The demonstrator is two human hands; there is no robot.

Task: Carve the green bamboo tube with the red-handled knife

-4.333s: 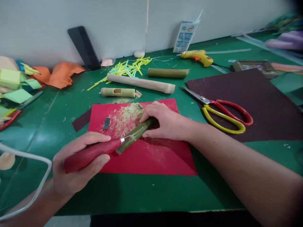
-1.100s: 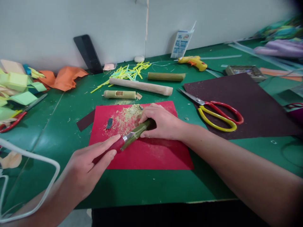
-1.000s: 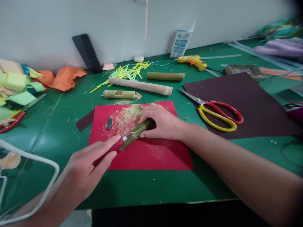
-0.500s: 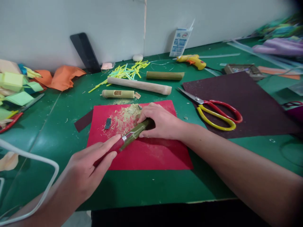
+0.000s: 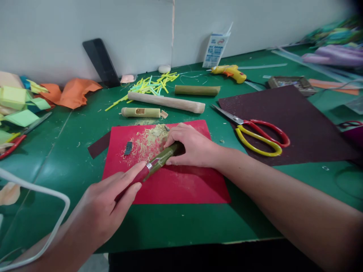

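Wrapped round the red handle of a knife (image 5: pixel 135 180), my left hand (image 5: pixel 109 204) lies at the lower left. The knife's metal collar and blade rest along a green bamboo piece (image 5: pixel 161 160). Around the far end of that bamboo, my right hand (image 5: pixel 190 145) is closed, hiding its tip. Both hands are over a red sheet (image 5: pixel 184 189). Pale shavings (image 5: pixel 147 141) are heaped on the sheet beyond the bamboo, with a small dark chip (image 5: pixel 128 148) to their left. A notched bamboo tube (image 5: pixel 150 112) lies just behind the sheet.
Red-and-yellow scissors (image 5: pixel 259 141) lie on a dark sheet (image 5: pixel 306 128) at the right. Behind are a pale stick (image 5: pixel 167 102), another bamboo piece (image 5: pixel 197 90), yellow strips (image 5: pixel 153 86), a glue gun (image 5: pixel 231 72) and a leaning phone (image 5: pixel 100 62). Folded papers (image 5: pixel 17 100) sit at the left.
My left hand has shifted very slightly with the knife handle. My right hand keeps its hold on the bamboo. The whole view has moved a few pixels.
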